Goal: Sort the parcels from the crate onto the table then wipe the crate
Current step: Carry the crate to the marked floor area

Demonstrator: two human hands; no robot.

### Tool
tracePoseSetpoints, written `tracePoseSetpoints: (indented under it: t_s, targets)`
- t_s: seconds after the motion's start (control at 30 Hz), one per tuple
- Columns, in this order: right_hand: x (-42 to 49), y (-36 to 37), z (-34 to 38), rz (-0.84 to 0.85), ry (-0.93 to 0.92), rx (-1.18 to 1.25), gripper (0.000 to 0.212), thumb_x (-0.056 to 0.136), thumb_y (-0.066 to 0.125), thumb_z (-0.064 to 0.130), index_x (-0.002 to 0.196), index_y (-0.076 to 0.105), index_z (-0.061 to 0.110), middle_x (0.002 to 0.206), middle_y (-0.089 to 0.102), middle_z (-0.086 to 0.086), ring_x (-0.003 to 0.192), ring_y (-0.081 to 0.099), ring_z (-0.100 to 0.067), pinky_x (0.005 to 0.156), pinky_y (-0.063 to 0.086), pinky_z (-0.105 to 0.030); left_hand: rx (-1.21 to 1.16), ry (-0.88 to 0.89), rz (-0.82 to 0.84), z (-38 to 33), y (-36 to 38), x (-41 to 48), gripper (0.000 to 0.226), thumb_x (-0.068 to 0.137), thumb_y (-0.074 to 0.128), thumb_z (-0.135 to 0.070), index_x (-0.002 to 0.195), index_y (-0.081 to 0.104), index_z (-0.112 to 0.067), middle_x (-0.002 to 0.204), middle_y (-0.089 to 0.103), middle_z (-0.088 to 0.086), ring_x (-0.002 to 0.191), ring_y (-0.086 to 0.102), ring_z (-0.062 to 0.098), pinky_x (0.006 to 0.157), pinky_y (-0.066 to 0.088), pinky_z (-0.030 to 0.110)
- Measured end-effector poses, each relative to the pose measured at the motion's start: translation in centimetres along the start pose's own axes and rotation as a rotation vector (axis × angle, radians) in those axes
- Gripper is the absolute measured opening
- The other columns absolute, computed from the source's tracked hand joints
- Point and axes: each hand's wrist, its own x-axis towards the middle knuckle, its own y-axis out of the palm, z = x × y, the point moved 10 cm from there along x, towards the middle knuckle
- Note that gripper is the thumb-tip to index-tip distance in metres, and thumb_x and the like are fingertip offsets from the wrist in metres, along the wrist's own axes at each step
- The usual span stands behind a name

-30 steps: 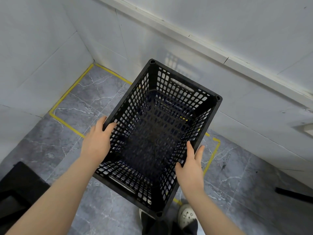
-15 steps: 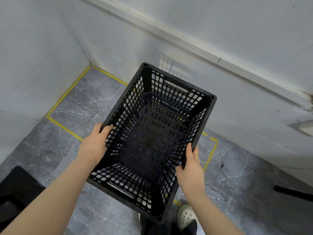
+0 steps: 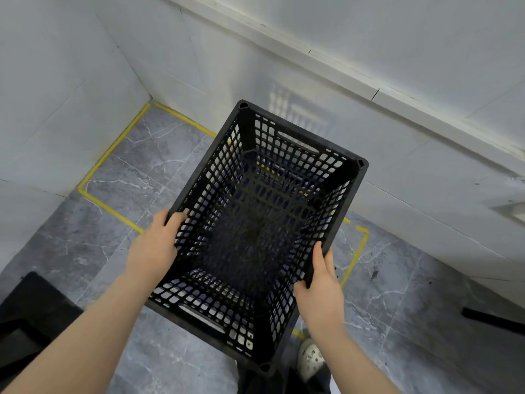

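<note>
An empty black lattice crate (image 3: 295,155) hangs in the air over the grey marbled floor, above a rectangle of yellow tape (image 3: 113,149). My left hand (image 3: 154,248) grips its left long rim, fingers curled over the edge. My right hand (image 3: 321,288) grips the right long rim, thumb inside the crate. No parcels are in view.
White tiled walls (image 3: 369,81) close the corner behind and to the left of the crate. A black object (image 3: 31,311) sits at the lower left, a dark bar (image 3: 494,317) lies on the floor at right, and my shoe (image 3: 311,356) shows below the crate.
The crate, held in both hands, has sunk a little and drifted slightly left in the view. Both grips are unchanged.
</note>
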Motion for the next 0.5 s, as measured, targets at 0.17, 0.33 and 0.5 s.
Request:
tracePoseSetpoints:
  t_s: [0.17, 0.33, 0.5]
  targets:
    - [0.8, -2.2, 0.9, -0.047, 0.017, -0.04, 0.086, 0.085, 0.055, 0.014, 0.151, 0.004, 0.038, 0.16, 0.0, 0.008, 0.078, 0.065, -0.024, 0.064, 0.054, -0.033, 0.013, 0.043, -0.05, -0.8, -1.6, 0.6, 0.076, 0.069, 0.054, 0.013, 0.137, 0.042, -0.02, 0.137, 0.04, 0.01, 0.076, 0.055, 0.038, 0.047, 0.034, 0.033]
    - [0.2, -1.4, 0.6, -0.004, 0.008, -0.094, 0.086, 0.088, 0.054, 0.014, 0.152, 0.0, 0.035, 0.161, -0.006, 0.006, 0.065, 0.061, -0.018, 0.052, 0.047, -0.024, 0.01, 0.01, 0.003, -0.4, -0.1, -0.2, 0.078, 0.072, 0.054, 0.014, 0.138, 0.037, -0.023, 0.144, 0.031, 0.007, 0.071, 0.048, 0.029, 0.046, 0.039, 0.034]
    - [0.1, -1.5, 0.4, -0.027, 0.012, -0.06, 0.083, 0.088, 0.054, 0.013, 0.151, 0.006, 0.037, 0.16, -0.005, 0.008, 0.057, 0.06, -0.016, 0.046, 0.045, -0.025, 0.024, -0.019, -0.022, -0.2, -0.2, -0.2, 0.072, 0.077, 0.051, 0.011, 0.138, 0.038, -0.025, 0.151, 0.025, 0.006, 0.071, 0.046, 0.028, 0.046, 0.038, 0.033]
